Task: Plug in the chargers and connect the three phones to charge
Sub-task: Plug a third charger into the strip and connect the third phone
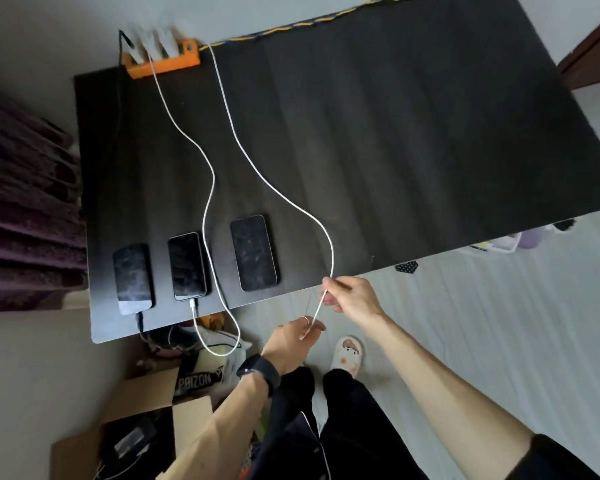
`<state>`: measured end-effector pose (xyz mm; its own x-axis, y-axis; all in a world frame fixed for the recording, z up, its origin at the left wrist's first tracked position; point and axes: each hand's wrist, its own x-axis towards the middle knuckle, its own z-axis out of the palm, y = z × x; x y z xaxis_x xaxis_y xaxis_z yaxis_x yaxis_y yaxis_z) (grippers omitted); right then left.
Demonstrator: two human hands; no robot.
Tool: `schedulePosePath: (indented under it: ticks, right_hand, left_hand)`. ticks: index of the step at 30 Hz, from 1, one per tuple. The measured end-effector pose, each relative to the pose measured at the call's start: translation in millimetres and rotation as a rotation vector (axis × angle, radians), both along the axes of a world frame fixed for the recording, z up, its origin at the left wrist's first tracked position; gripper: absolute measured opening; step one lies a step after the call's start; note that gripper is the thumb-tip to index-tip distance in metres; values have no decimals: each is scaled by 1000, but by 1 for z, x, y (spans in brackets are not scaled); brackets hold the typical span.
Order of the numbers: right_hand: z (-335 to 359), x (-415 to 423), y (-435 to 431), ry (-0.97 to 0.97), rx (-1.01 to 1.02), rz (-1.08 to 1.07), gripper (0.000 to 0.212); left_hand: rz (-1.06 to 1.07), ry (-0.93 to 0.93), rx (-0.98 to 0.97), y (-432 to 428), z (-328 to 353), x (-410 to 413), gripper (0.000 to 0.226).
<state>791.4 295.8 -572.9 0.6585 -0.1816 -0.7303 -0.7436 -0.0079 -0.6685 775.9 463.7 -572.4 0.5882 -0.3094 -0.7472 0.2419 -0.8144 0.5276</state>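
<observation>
Three dark phones lie face up along the near edge of the black table (395, 133). The left phone (133, 277) has a dark cable in its bottom end. A white cable (207, 202) is plugged into the middle phone (187, 265). The right phone (254, 252) has no cable in it. An orange power strip (167, 62) at the far left corner holds white chargers (153, 41). A second white cable (284, 199) runs from the strip to my hands, just off the table's near edge. My right hand (350, 297) pinches it; my left hand (293, 342) pinches its loose end.
Below the table's near left corner stand an open cardboard box (142, 410) and bags with loose clutter. A purple fabric (25, 209) hangs at the left. My slippered foot (347, 353) is on the pale floor. More items sit under the table's right edge.
</observation>
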Motion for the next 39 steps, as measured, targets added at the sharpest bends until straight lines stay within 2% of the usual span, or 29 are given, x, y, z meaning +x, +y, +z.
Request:
schedulePosePath:
  ticks: [3, 7, 8, 11, 13, 15, 17, 18, 20, 22, 23, 24, 25, 26, 28, 30, 31, 33, 36, 39]
  right_hand:
    - [17, -8, -30, -5, 27, -73, 28]
    - [21, -42, -68, 205, -176, 14, 49]
    - [19, -54, -73, 289, -159, 40, 53]
    - [18, -84, -72, 561, 219, -71, 68]
    - [9, -94, -63, 622, 446, -196, 71]
    - [5, -95, -55, 526, 609, -444, 49]
    - [2, -91, -51, 399, 522, -685, 20]
    - [5, -87, -52, 351, 448, -754, 16]
    - [16, -83, -62, 259, 275, -785, 19]
    - [31, -83, -76, 180, 127, -701, 24]
    - [39, -85, -82, 138, 127, -676, 25]
    - [48, -87, -89, 90, 193, -685, 24]
    - [57, -90, -93, 44, 293, -718, 22]
    - [68, -91, -97, -4, 391, -754, 19]
    - [87, -88, -100, -77, 518, -773, 15]
    - [100, -84, -106, -136, 494, -709, 9]
    - [105, -81, -110, -146, 437, -671, 5]
    - [112, -73, -123, -132, 354, -688, 4]
    - [121, -59, -158, -151, 426, -966, 14]
    - [128, -40, -194, -195, 324, -1085, 28]
  left_hand:
    - [380, 91, -228, -21, 29, -6, 20]
    - [1020, 297, -656, -33, 69, 7, 21]
    - [1129, 345, -729, -32, 75, 11, 21]
    - [1290, 461, -828, -30, 91, 15, 22]
    - [1293, 507, -811, -26, 97, 13, 23]
    - [1241, 508, -763, -21, 101, 12, 24]
    - [1134, 401, -665, -16, 108, 14, 23]
    - [1054, 301, -578, -15, 109, 17, 24]
    - [856, 72, -316, -15, 112, 24, 40]
    - [543, -187, 44, -23, 114, 32, 74]
    - [382, -336, 179, -31, 117, 33, 86]
    - [235, -481, 209, -42, 122, 32, 89]
    - [95, -568, 143, -56, 126, 29, 85]
    - [-47, -574, 38, -74, 129, 25, 76]
    - [-305, -445, -80, -105, 130, 11, 58]
    - [-446, -394, -123, -128, 129, -5, 33]
    - [-432, -393, -139, -132, 127, -9, 24]
    - [-372, -397, -137, -130, 119, -10, 23]
    - [-374, -403, -35, -103, 101, -7, 32]
    - [-372, -323, 100, -63, 78, -3, 33]
